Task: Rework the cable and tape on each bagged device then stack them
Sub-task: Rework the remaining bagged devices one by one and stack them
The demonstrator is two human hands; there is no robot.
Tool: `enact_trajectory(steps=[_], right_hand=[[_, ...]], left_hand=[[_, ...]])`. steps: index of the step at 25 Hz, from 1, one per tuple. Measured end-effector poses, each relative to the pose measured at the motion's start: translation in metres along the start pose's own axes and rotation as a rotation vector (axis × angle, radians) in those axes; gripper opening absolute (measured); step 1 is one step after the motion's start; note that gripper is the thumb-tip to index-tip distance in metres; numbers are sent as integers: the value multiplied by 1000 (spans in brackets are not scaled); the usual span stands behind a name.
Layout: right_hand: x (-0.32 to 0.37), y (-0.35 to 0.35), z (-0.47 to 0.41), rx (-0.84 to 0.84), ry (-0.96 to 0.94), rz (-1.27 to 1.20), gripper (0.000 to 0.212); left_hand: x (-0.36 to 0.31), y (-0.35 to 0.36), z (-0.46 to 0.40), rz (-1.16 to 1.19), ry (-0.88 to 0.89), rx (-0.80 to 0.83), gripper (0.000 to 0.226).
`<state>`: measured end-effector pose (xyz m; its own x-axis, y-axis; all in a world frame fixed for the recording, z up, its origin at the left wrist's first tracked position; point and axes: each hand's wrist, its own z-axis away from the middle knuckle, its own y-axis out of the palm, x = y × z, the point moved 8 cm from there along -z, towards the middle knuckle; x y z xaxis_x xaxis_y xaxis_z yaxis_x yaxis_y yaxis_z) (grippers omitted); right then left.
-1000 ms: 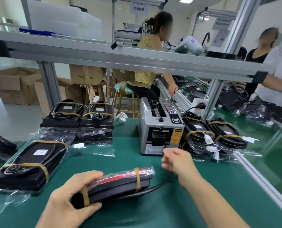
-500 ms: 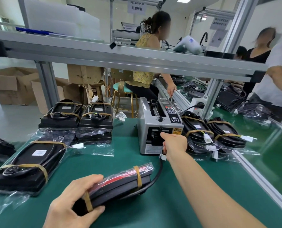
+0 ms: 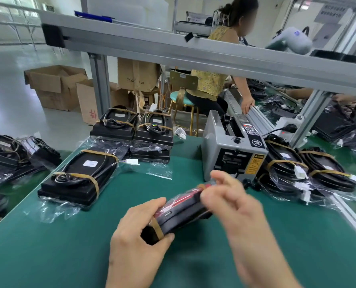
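**Both hands on the bagged device at the near edge of the desk**

We hold the bagged device [image 3: 181,213] at 6 o'clock on the green desk [image 3: 69,252], tilted so that its far end rises toward 1 o'clock. Our left hand [image 3: 139,231] grips its near end, fingers curled over the top and the thumb tucked under, right beside a band of tan tape [image 3: 157,227] that wraps that end. Our right hand [image 3: 233,202] sits at the far end of the device, blurred; its fingers are bent and spread over the plastic, but we cannot tell whether they pinch anything.

At 12 o'clock, just beyond the right hand, stands a grey tape dispenser [image 3: 233,150] with a yellow warning label on its front. At 2 o'clock, touching the dispenser's side, lie two taped devices with coiled cables [image 3: 310,171] and white connectors, both in clear bags. At 10 o'clock a single flat bagged unit [image 3: 79,177] lies with two tan tape bands round it and a white label on top. Behind it, at 11 o'clock, two short stacks of bagged devices [image 3: 133,132] stand side by side. More bagged units [image 3: 10,154] lie at 9 o'clock on a neighbouring surface.

An aluminium rail [image 3: 193,53] crosses overhead. Beyond it a seated person [image 3: 216,80] in a yellow top rests a hand on another bench, and cardboard boxes [image 3: 54,86] stand on the floor.
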<state>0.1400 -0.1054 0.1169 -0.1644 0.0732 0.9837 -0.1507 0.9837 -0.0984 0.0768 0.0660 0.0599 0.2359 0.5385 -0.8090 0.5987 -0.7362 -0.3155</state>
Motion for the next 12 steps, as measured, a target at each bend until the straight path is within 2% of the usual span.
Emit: enact_trajectory(steps=[2,4,9,12], right_hand=[[-9,15,24,40,-13,111,13],[-20,20,30,32,7,173,8],[-31,28,24,27,27,83,10],[-32,29,21,2,60,66,17]], left_hand=[[-4,2,5,-3,-16,-31,86],[-10,1,9,21,-39,-33,79],[-5,-1,4,198,-214,-28,33],[4,1,2,317,-322,-49,29]])
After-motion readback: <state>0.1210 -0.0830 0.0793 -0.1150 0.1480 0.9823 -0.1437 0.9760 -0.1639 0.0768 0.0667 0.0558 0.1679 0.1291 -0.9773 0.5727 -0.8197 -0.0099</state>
